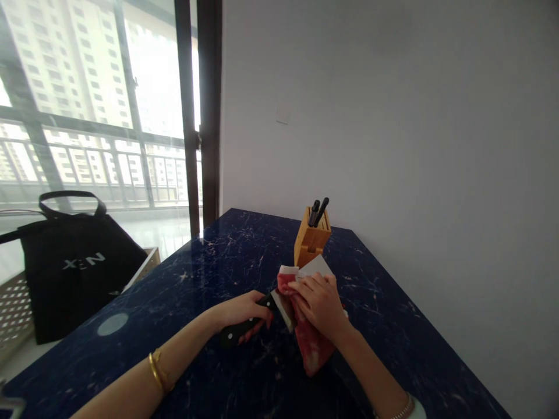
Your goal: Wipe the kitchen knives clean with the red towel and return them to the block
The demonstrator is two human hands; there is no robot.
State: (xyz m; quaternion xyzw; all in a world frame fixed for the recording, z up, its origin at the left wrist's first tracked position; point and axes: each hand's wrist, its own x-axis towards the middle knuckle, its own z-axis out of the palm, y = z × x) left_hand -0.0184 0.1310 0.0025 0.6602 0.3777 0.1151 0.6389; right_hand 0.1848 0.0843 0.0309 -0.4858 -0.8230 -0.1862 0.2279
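My left hand (244,310) grips the black riveted handle of a kitchen knife (242,329), and its wide steel blade (282,308) rests against the meat. My right hand (317,305) lies on top of a piece of raw red meat (311,343), pressing it down with the fingers over it. White fat streaks the meat, and its lower end hangs past a pale cutting board (317,266). Most of that board is hidden under the meat and my right hand.
A bamboo knife block (311,241) holding two black-handled knives stands just behind the board on a dark blue marble table (183,326). A wall rises along the table's right side. A black bag (74,273) sits in a perforated crate beyond the left edge, near a glass door.
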